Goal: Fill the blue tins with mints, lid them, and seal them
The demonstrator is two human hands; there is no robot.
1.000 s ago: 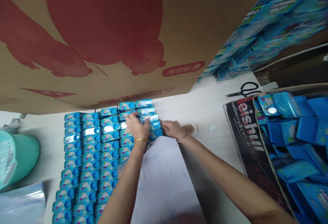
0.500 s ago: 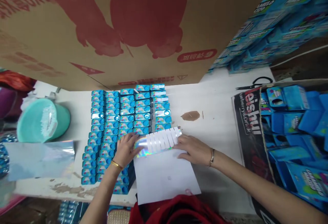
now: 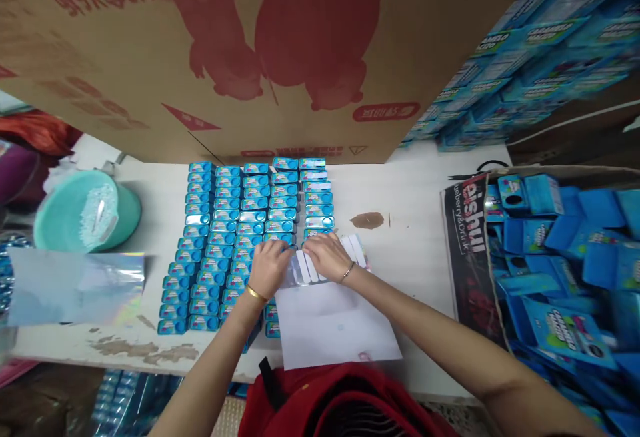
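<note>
A shiny strip with white labels lies across the top of a white sheet at the table's front. My left hand is closed at the strip's left end, fingers bent over its upper edge. Right beside it, my right hand is closed over the middle of the strip and covers some labels. Whatever is between the fingertips of either hand is too small to make out. Rows of small blue boxes stand to the left of and behind the hands.
A large cardboard box stands at the back. A teal bucket and a silvery sheet are on the left. On the right, an open carton holds blue boxes; scissors lie behind it. More blue packages are stacked behind.
My right hand has moved left from the strip's right end to its middle, close to my left hand. My left hand has shifted slightly right and up. The view has shifted a little.
</note>
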